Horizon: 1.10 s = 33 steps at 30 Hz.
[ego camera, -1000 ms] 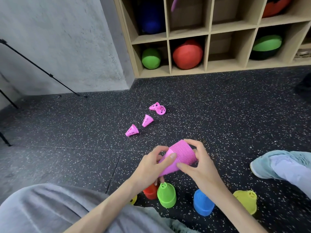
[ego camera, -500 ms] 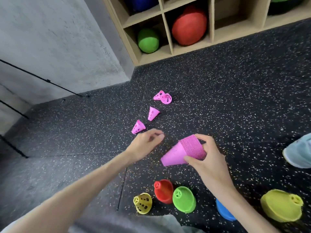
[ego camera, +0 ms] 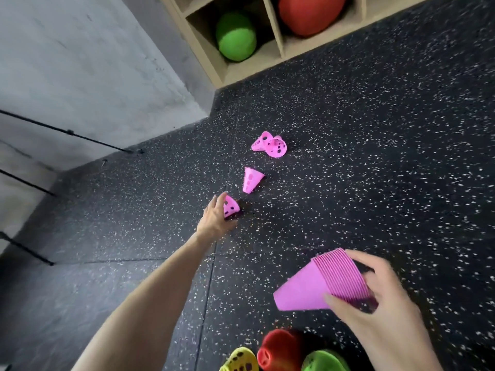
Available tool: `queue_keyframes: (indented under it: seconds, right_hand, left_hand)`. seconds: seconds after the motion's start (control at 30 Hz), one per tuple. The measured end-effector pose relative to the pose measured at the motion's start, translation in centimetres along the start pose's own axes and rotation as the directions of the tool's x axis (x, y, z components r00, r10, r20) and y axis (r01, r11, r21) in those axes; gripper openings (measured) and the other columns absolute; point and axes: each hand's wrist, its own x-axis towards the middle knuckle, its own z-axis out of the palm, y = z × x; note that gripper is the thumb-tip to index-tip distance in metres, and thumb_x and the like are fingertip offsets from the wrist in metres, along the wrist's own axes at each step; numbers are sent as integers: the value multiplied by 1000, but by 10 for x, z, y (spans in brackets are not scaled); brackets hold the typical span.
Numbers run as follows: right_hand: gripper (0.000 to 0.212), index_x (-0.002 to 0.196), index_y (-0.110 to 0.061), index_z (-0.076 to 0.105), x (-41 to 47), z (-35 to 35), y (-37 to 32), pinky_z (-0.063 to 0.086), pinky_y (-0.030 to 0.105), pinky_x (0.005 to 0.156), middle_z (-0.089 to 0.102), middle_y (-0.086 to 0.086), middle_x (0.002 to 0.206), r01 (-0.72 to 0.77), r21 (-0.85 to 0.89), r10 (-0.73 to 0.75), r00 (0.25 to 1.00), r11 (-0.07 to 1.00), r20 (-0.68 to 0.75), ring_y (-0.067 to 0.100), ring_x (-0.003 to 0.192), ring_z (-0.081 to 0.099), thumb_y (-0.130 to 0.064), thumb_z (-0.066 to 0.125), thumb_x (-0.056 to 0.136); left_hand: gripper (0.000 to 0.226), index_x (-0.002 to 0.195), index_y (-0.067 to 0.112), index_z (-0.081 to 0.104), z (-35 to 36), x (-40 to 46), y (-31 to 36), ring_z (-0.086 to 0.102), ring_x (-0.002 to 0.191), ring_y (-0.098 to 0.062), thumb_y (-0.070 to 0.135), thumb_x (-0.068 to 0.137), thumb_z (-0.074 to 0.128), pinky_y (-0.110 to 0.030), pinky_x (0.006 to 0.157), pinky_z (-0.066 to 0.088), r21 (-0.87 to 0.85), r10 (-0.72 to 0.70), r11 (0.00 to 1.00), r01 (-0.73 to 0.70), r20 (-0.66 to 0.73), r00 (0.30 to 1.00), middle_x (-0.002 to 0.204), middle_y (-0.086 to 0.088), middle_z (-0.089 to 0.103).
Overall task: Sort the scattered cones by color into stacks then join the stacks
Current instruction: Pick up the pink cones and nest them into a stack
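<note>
Here, going left to right, black tripod legs (ego camera: 61, 132) slant across the grey wall (ego camera: 80, 62) at about 9 o'clock. The left hand (ego camera: 215, 218) reaches out over the speckled black floor (ego camera: 375, 156), near the centre of the view, and its fingers are closing on the nearest pink cone (ego camera: 231, 207), which lies on its side; the fingers touch it, though how firm the grip is I cannot tell. Just beyond it, toward 12 o'clock, a second pink cone (ego camera: 251, 180) lies tipped over on its own, apart from the first. Farther on the same line, 2 more pink cones (ego camera: 270, 145) lie touching each other. At 12 o'clock along the top edge, a wooden shelf (ego camera: 273, 28) holds a green ball (ego camera: 235, 36) in 1 cubby and a red ball (ego camera: 310, 12) in the next.

At about 6 o'clock, by the bottom edge, sit a yellow cone (ego camera: 239, 361), a red stack (ego camera: 278, 349) and a green stack (ego camera: 325, 361), close together. At 4 o'clock the right hand (ego camera: 380, 298) grasps the pink stack (ego camera: 321, 285) by its wide ribbed end, thumb underneath and fingers over the top, holding it above the floor with the narrow end pointing toward 8 o'clock.
</note>
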Motion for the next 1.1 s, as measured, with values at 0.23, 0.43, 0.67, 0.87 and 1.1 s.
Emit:
queue_keyframes:
  seconds: [0.23, 0.43, 0.67, 0.87, 1.1]
  right_hand:
    - [73, 113, -59, 48, 5, 8, 10, 49, 39, 97, 75, -19, 90, -37, -22, 37, 999, 999, -5, 3, 94, 69, -20, 91, 69]
    - [67, 119, -51, 50, -4, 1, 5, 43, 23, 77, 71, -10, 94, -17, 37, 19, 998, 999, -61, 4, 93, 64, -16, 87, 75]
    - [61, 120, -47, 52, -35, -25, -41, 49, 33, 75, 73, -10, 91, 185, 60, -168, 961, 981, -218, 5, 82, 67, -15, 84, 79]
    - [60, 126, -38, 51, -70, -63, -72, 50, 35, 80, 70, -7, 100, 322, 102, -260, 882, 941, -392, 13, 91, 67, -11, 82, 82]
    - [59, 122, -39, 52, -98, -82, -82, 49, 33, 77, 71, -2, 97, 380, 81, -319, 859, 922, -400, 16, 89, 69, -7, 80, 82]
  left_hand:
    - [82, 145, 7, 39, 15, 10, -3, 42, 132, -37, 36, 83, 84, -49, 111, 43, 122, -131, 983, 134, -33, 991, 139, -18, 33]
    - [33, 115, 22, 60, 31, -26, 13, 70, 91, -20, 38, 87, 67, -43, 79, 63, 45, -28, 999, 27, 13, 1000, 100, 1, 63]
    - [72, 127, 14, 37, 4, -102, 74, 72, 89, -28, 58, 84, 74, -47, 82, 62, 38, 80, 996, -81, 35, 996, 109, -7, 69]
    - [58, 112, 23, 38, -48, -211, 121, 59, 62, -12, 65, 84, 67, -31, 58, 59, -92, 359, 929, -358, -7, 933, 88, 3, 64]
    - [62, 115, 35, 42, -92, -330, 137, 58, 68, -6, 79, 77, 63, -28, 63, 49, -121, 462, 861, -495, -224, 858, 83, 10, 63]
